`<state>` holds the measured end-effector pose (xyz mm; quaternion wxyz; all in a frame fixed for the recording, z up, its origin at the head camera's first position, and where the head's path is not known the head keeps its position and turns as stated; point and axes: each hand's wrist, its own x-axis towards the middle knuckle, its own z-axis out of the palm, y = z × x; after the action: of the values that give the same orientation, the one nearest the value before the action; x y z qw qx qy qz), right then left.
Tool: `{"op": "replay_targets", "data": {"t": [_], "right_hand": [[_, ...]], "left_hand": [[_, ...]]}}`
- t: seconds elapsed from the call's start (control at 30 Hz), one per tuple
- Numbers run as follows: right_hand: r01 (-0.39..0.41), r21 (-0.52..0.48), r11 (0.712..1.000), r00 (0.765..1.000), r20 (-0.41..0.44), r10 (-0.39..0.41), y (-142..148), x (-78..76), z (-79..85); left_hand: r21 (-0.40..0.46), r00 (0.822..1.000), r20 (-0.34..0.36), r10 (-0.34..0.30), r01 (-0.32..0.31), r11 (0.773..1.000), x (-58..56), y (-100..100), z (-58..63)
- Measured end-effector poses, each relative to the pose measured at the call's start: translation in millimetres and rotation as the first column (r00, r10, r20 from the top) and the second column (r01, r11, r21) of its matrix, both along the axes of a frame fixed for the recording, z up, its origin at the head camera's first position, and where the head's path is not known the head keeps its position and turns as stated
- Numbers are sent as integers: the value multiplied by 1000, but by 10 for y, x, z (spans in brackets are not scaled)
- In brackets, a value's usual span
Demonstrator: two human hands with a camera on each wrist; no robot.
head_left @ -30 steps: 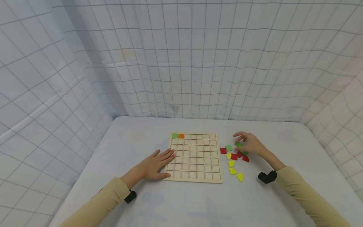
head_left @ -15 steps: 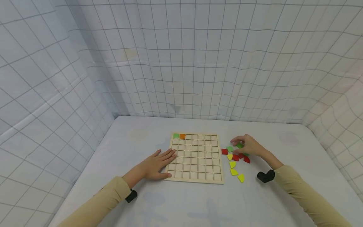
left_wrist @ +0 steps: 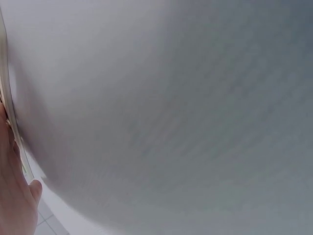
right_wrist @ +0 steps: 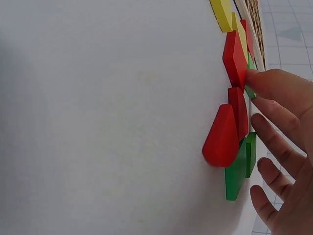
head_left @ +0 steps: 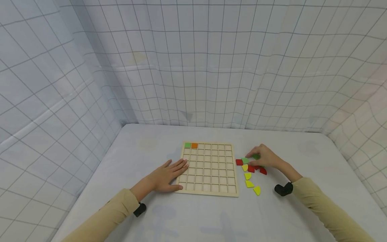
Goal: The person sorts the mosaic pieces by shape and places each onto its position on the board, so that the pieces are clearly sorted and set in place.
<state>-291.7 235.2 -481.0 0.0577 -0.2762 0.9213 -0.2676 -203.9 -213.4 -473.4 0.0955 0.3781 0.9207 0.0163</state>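
White tbl (head_left: 272, 215): L grip (head_left: 167, 176) flat, unclenched on board (head_left: 210, 172), R grip (head_left: 265, 157) arched, pinched on grn tile (head_left: 245, 160)

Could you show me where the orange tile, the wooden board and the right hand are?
Orange tile (head_left: 194, 145): head view, on its top face.
Wooden board (head_left: 207, 171): head view, on a bare cell near its middle.
Right hand (head_left: 266, 158): head view, on the back of the hand.

Board (head_left: 208, 194) on the bench (head_left: 187, 215), two tiles (head_left: 194, 145) in its far-left cells. Left grip (head_left: 164, 176) rests across board's left edge. Loose pieces (head_left: 248, 176) right of board, spread near to far. Right grip (head_left: 266, 157) at their far end, pinching a loose tile (head_left: 245, 160). Cloth (head_left: 193, 67) behind bench.
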Motion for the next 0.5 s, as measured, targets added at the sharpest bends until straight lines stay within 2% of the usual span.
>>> {"op": "replay_targets", "data": {"t": [0.3, 0.5], "right_hand": [[22, 14, 1000, 999, -45, -22, -5, 31, 4], [76, 21, 997, 994, -80, -75, -11, 55, -13]], "left_hand": [[-7, 1000, 4, 0, 0, 1000, 16, 16, 44], [-1, 1000, 9, -3, 3, 1000, 5, 9, 33]]}}
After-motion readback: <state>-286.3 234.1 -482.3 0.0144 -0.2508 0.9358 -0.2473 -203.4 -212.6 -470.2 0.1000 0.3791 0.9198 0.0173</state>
